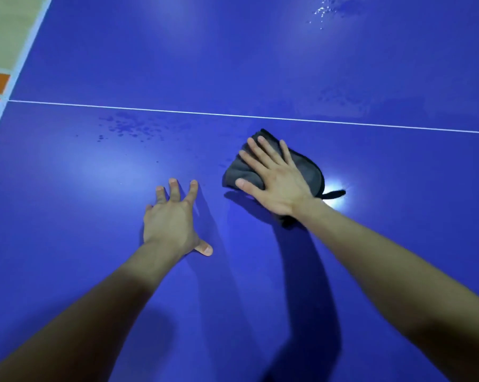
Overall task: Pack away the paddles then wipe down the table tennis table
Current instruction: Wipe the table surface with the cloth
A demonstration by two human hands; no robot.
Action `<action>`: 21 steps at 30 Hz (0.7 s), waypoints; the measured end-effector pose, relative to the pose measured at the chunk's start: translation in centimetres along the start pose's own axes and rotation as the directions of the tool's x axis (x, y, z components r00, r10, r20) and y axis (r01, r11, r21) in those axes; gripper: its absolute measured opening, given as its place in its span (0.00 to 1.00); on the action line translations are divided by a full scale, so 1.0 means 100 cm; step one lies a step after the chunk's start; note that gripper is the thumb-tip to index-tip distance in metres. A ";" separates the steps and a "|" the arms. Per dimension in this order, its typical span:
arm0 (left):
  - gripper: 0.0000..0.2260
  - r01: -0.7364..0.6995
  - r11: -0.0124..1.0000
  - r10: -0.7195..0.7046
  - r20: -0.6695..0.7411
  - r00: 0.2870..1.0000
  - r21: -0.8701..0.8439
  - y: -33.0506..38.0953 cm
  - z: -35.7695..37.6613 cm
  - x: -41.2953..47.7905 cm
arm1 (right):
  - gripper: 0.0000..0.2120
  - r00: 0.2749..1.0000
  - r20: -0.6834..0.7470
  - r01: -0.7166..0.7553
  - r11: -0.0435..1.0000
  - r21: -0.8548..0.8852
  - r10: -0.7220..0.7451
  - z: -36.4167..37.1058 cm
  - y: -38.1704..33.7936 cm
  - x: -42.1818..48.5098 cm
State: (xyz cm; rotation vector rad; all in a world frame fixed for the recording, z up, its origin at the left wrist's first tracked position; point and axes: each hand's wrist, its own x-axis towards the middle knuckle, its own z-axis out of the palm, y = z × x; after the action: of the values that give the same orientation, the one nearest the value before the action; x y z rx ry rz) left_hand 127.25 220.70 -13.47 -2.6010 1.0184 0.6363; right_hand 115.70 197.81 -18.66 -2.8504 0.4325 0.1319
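The blue table tennis table fills the view, crossed by a thin white line. My right hand lies flat with straight fingers on a folded dark grey cloth, pressing it onto the table just below the line. My left hand rests on the bare table to the left of the cloth, fingers spread and tips touching the surface, holding nothing. No paddles are in view.
Dark wet spots speckle the table left of the cloth. Bright droplets sit at the far right. The table's white left edge runs diagonally, with beige and orange floor beyond it.
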 end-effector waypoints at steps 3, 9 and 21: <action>0.74 -0.013 1.000 0.013 0.001 1.000 -0.007 0.000 0.000 -0.001 | 0.30 0.992 -0.100 -0.086 0.995 -0.039 0.082 0.017 -0.044 -0.050; 0.74 -0.019 1.000 0.019 -0.009 1.000 -0.003 -0.003 0.001 -0.004 | 0.33 0.923 -0.155 -0.343 0.935 0.084 0.353 0.034 -0.090 -0.093; 0.74 -0.032 0.999 0.032 -0.023 0.999 0.013 -0.006 0.002 0.000 | 0.28 0.907 -0.274 -0.304 0.947 0.099 0.320 0.023 -0.048 0.027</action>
State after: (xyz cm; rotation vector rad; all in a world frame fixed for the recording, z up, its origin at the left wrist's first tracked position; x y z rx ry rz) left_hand 127.61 221.28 -13.57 -2.5913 1.0695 0.6067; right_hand 119.62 202.10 -20.07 -2.7302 0.9378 -0.2379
